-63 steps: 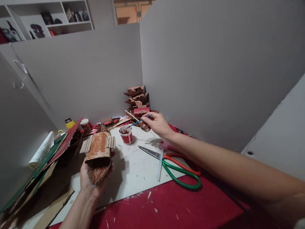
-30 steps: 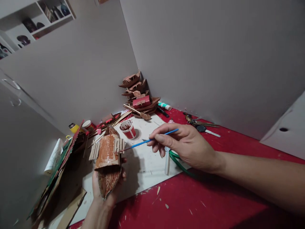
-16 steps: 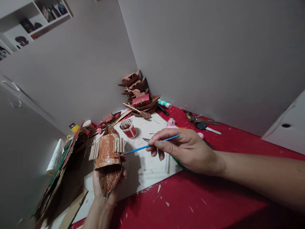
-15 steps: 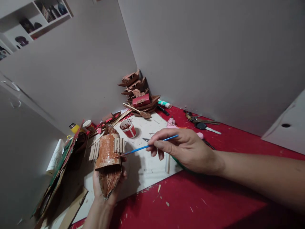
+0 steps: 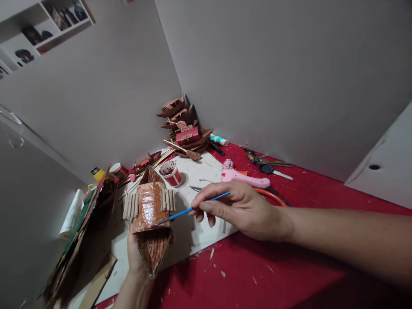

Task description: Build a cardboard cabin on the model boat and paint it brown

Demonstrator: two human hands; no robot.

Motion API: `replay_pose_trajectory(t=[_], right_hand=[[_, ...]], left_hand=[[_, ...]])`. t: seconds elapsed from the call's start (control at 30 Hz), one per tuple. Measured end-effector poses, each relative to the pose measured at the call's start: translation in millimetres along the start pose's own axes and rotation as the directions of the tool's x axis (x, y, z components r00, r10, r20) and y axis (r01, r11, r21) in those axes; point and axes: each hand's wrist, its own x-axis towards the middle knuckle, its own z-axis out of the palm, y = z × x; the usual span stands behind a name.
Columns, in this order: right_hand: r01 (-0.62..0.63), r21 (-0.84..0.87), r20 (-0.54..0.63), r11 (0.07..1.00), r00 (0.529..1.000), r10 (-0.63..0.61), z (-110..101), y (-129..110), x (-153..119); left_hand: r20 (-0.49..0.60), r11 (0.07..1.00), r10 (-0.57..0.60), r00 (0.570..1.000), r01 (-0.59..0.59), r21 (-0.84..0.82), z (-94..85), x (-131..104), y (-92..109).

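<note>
The left hand (image 5: 134, 245) comes up from the bottom edge with its forearm rising steeply, palm turned upward, and cradles the model boat (image 5: 149, 205) from beneath, so that the boat sits above the table (image 5: 264, 266) with its near pointed end tipped toward the viewer. The right hand (image 5: 240, 211) reaches in from the right edge, its forearm nearly level, back of the hand upward, thumb and index finger pinching a blue paintbrush (image 5: 180, 214) around mid-handle while the other fingers curl loosely below. The brush slants down to the left, and its tip meets the glossy brown roof near the front edge, below the right-hand corrugated flap (image 5: 168, 200). Most of the left palm and fingers is hidden under the hull; only the thumb side and a bit of fingertip at the boat's right side show. The bristles are too small to make out against the brown roof. Behind the right hand, an orange handle (image 5: 270, 195) and a dark metal tip (image 5: 195, 189) emerge on opposite sides, the stretch between them covered; a pale stick (image 5: 222, 225) is also partly covered. The red-and-white cup (image 5: 174, 177) stands just beyond the boat, its inside smeared dark, the depth of its contents unreadable. The shelf (image 5: 49, 43) is cut off at upper left.
</note>
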Motion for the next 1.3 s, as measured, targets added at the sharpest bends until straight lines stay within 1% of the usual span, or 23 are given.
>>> replay_pose_trajectory(t=[0.07,0.23,0.33,0.4,0.47,0.53,0.6,0.7,0.83,0.93,1.0,1.07,1.17,1.23,1.3], right_hand=[[0.004,-0.018,0.005,1.000,1.000,-0.004,0,0,0],[-0.001,-0.095,0.034,0.995,0.999,0.004,0,-1,1],[0.026,-0.107,0.023,0.994,0.999,-0.023,-2,-3,2],[0.040,-0.096,0.001,0.995,0.999,-0.040,-5,-4,3],[0.039,-0.086,-0.027,0.996,0.999,-0.041,-8,-6,4],[0.032,-0.089,-0.055,0.996,0.998,-0.037,-11,-7,5],[0.034,-0.095,-0.072,0.995,0.997,-0.041,-12,-9,6],[0.059,-0.086,-0.102,0.995,0.993,-0.067,-13,-10,7],[0.108,-0.097,-0.201,0.989,0.972,-0.126,-16,-9,10],[0.116,-0.099,-0.257,0.988,0.957,-0.138,-17,-8,13],[0.115,-0.089,-0.249,0.989,0.959,-0.133,-16,-7,14],[0.108,-0.080,-0.210,0.991,0.970,-0.122,-14,-6,12],[0.094,-0.081,-0.155,0.992,0.982,-0.106,-11,-7,8],[0.096,-0.088,-0.157,0.991,0.982,-0.109,-12,-7,8],[0.108,-0.094,-0.191,0.990,0.974,-0.125,-15,-7,10]], left_hand=[[0.010,1.000,0.005,1.000,-0.005,-0.008,-1.3,0,-2],[0.023,0.998,-0.057,0.998,0.057,-0.007,1.2,-6,-6],[-0.007,1.000,-0.016,1.000,0.016,0.000,0.2,-5,-5],[0.007,0.999,0.022,1.000,-0.023,0.024,-1.9,-3,-2],[0.050,0.997,0.061,0.997,-0.064,0.051,-2.9,-2,1],[0.084,0.992,0.101,0.991,-0.107,0.065,-1.5,-2,5],[0.085,0.988,0.136,0.987,-0.141,0.059,1.9,-3,8],[0.109,0.988,0.146,0.983,-0.150,0.024,6.6,-4,10],[0.186,0.990,0.138,0.973,-0.139,-0.005,8.2,-4,10],[0.213,0.991,0.131,0.968,-0.137,0.011,8.9,-5,10],[0.202,0.989,0.141,0.969,-0.147,0.014,10.3,-6,10],[0.180,0.990,0.134,0.974,-0.139,0.012,11.9,-6,10],[0.176,0.993,0.114,0.978,-0.117,0.009,14.1,-6,11],[0.173,0.994,0.109,0.979,-0.111,0.003,15.1,-6,11],[0.148,0.995,0.097,0.984,-0.098,-0.001,15.3,-7,11]])
